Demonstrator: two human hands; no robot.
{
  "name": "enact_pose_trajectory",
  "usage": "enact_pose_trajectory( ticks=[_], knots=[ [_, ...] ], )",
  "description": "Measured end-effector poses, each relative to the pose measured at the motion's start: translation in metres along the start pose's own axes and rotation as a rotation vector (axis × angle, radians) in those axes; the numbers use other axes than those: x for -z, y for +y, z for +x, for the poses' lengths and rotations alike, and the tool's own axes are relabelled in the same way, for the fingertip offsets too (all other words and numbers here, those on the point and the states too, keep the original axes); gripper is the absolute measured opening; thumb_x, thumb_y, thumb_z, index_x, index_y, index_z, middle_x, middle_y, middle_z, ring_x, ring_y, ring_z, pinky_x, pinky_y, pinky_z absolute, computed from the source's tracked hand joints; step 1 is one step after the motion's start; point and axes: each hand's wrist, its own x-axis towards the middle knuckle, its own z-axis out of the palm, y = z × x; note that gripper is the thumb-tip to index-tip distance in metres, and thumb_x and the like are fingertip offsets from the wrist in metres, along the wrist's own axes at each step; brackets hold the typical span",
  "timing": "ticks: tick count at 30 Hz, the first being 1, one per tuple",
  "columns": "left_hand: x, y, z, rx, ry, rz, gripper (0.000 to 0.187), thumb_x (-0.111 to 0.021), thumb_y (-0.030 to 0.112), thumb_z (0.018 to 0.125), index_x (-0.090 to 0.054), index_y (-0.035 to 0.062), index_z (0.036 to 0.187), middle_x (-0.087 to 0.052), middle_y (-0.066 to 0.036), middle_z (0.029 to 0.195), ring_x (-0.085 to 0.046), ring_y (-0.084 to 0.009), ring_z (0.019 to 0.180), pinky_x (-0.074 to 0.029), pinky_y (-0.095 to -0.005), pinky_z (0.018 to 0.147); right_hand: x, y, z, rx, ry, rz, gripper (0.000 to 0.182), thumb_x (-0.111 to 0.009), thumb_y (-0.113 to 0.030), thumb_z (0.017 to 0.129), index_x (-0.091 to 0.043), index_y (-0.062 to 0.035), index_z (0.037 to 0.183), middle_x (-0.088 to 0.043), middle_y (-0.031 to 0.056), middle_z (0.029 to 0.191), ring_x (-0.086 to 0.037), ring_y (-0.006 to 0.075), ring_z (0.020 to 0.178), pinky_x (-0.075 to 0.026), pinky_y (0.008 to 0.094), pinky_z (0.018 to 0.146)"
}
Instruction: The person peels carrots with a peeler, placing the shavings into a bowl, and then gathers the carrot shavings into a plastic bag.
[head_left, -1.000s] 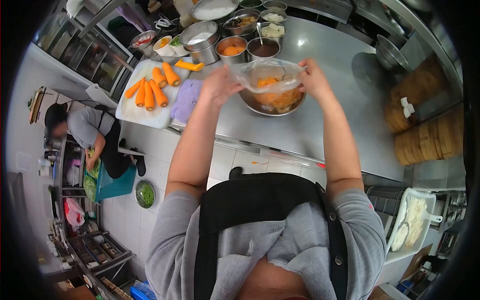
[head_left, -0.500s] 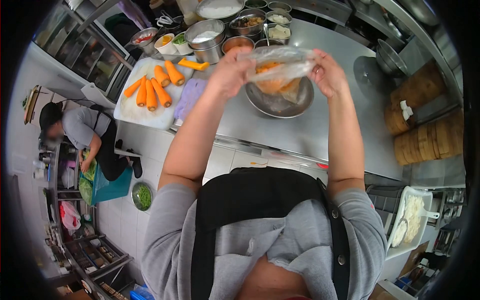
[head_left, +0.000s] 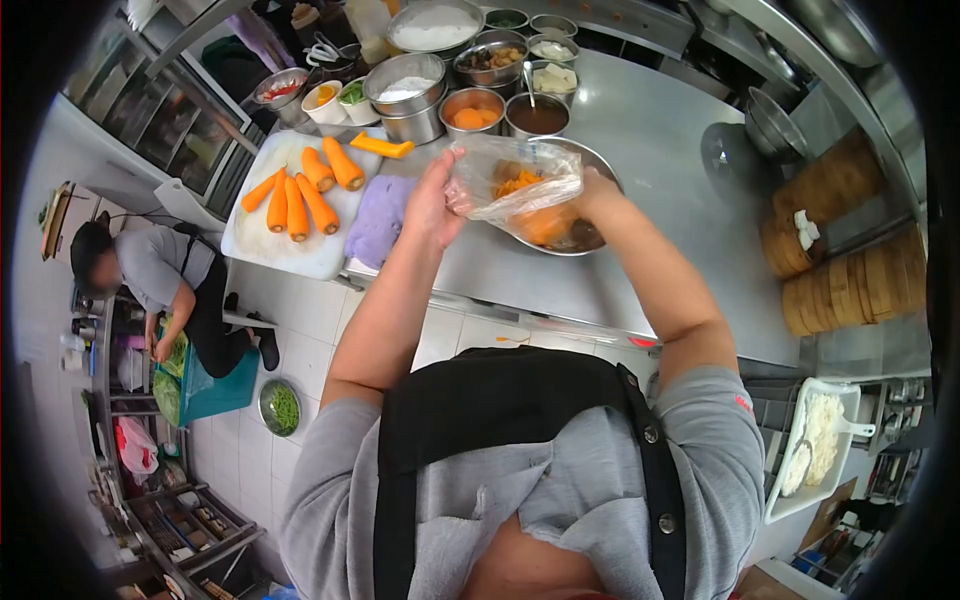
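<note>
A clear plastic bag with shredded orange carrot inside hangs low over a steel bowl on the steel counter. More orange shreds lie in the bowl. My left hand pinches the bag's left edge. At the bag's right end, my right hand grips it just above the bowl, its fingers partly hidden behind the plastic.
Left of the bowl lie a purple cloth and a white cutting board with several peeled carrots. Several steel containers of ingredients line the counter's back. Bamboo steamers stack at right. Another person crouches on the floor at left.
The bag was stretched open over the bowl, then lifted above it; now both hands have lowered it back to the bowl, bunched and tilted.
</note>
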Motion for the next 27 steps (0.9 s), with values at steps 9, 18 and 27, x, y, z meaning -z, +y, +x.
enact_pose_trajectory(
  ticks=[9, 18, 27],
  knots=[
    [0.021, 0.001, -0.011, -0.044, 0.047, 0.070, 0.014, -0.057, 0.025, 0.092, -0.058, 0.0125, 0.099, -0.032, 0.006, 0.059, -0.030, -0.0072, 0.048, -0.026, -0.0227, 0.044, -0.015, 0.004, 0.015, 0.059, -0.264, -0.007, 0.037, -0.050, -0.019, 0.088, -0.055, -0.0029, 0.120, -0.058, 0.0168, 0.120, -0.057, 0.0357, 0.110, -0.046, 0.0408, 0.094],
    [-0.024, -0.002, -0.033, 0.121, -0.118, 0.093, 0.037, -0.057, 0.039, 0.091, -0.056, 0.0208, 0.123, -0.045, 0.004, 0.071, -0.040, -0.0078, 0.057, -0.039, -0.0221, 0.052, 0.085, -0.014, -0.026, 0.044, 0.462, 0.444, 0.013, -0.059, -0.006, 0.081, -0.057, -0.0035, 0.094, -0.062, 0.0174, 0.095, -0.060, 0.0361, 0.083, -0.049, 0.0417, 0.072],
    [-0.049, -0.006, -0.022, 0.042, -0.236, 0.259, 0.057, -0.053, 0.055, 0.088, -0.047, 0.0224, 0.135, -0.048, 0.003, 0.086, -0.049, -0.0082, 0.076, -0.049, -0.0279, 0.062, 0.086, -0.042, -0.067, 0.417, 0.396, 0.470, 0.026, -0.066, -0.011, 0.079, -0.062, -0.0061, 0.104, -0.062, 0.0151, 0.090, -0.062, 0.0270, 0.080, -0.050, 0.0369, 0.072]
  ],
)
